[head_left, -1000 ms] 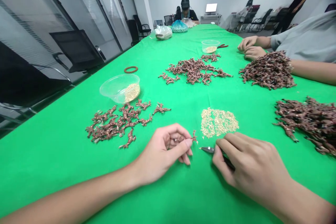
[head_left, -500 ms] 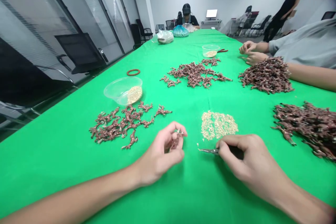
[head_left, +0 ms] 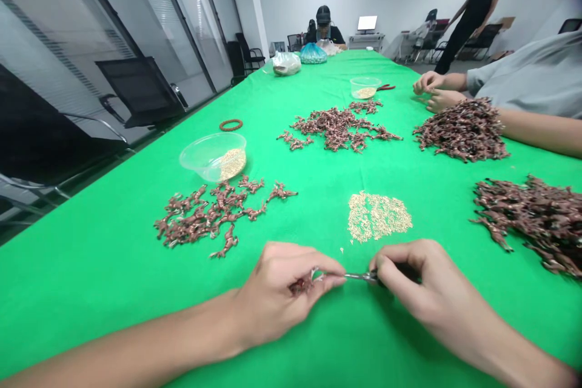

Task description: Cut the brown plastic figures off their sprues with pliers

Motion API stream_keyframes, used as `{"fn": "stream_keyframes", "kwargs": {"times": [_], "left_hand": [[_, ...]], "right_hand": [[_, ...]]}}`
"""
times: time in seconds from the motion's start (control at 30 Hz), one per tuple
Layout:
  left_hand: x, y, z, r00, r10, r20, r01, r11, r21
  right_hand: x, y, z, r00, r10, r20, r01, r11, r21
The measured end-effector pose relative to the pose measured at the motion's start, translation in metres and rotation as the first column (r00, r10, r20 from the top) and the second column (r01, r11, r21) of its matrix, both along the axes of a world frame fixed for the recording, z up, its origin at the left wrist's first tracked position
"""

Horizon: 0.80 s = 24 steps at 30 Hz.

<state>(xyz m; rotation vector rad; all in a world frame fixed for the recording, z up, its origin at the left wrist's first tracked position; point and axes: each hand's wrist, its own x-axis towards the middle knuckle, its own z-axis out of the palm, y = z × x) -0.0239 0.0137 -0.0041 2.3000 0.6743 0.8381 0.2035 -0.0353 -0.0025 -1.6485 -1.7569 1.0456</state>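
Clear plastic forms the round bowl beyond the left hand, golden bits heaped at one side; a smaller tub farther ahead holds similar pieces. The left hand curls around at least one brown figurine, thumb and finger pressed together at the tip of metal pliers gripped in the right hand. Just beyond lies a flat, grainy golden spread.
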Motion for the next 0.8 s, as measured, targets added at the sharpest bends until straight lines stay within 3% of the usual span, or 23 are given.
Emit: {"fn": "stream_keyframes", "kwargs": {"times": [0.2,0.33,0.8], "left_hand": [[-0.0013,-0.0040,0.0000,0.999,0.041,-0.027,-0.036,0.986,0.162],[-0.0009,-0.0045,-0.0013,0.998,0.064,0.003,-0.063,0.979,0.194],[-0.0025,-0.0043,-0.0042,0.998,0.045,-0.034,-0.035,0.966,0.255]], "right_hand": [[0.0002,-0.0004,0.0009,0.994,0.004,-0.110,-0.004,1.000,0.001],[0.0019,-0.0011,0.0004,0.986,-0.021,-0.165,0.030,0.998,0.058],[-0.0006,-0.0045,0.0005,0.986,-0.025,-0.163,0.023,1.000,-0.012]]}}
